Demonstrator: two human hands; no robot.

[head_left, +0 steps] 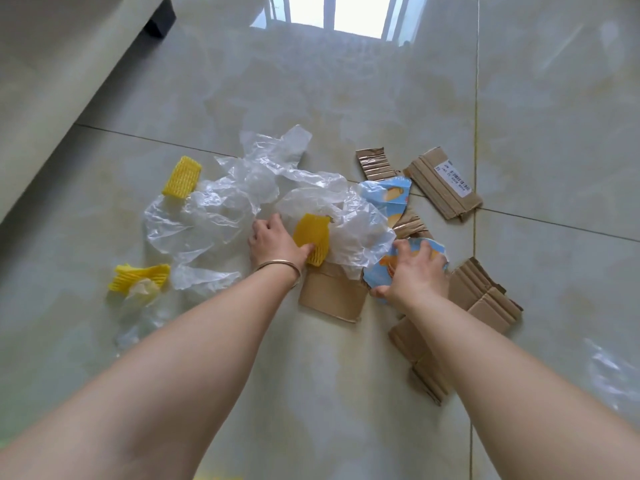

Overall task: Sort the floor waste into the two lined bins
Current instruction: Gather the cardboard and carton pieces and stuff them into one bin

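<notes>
Glossy pale tiled floor (346,393), strewn with waste. No bins in view. Largest: crumpled clear plastic film (214,209) at centre, likely weightless, slippery and soft; best bunched in a fist. Around right side: torn cardboard pieces (443,183), stiff, light, easy by an edge. Three yellow foam nets (182,176), squashy. Left hand (273,242), bracelet on wrist, pinching one net against the film with thumb. Right hand (415,271), fingers spread and curled over a blue printed paper scrap (384,275), thin, tearable.
</notes>
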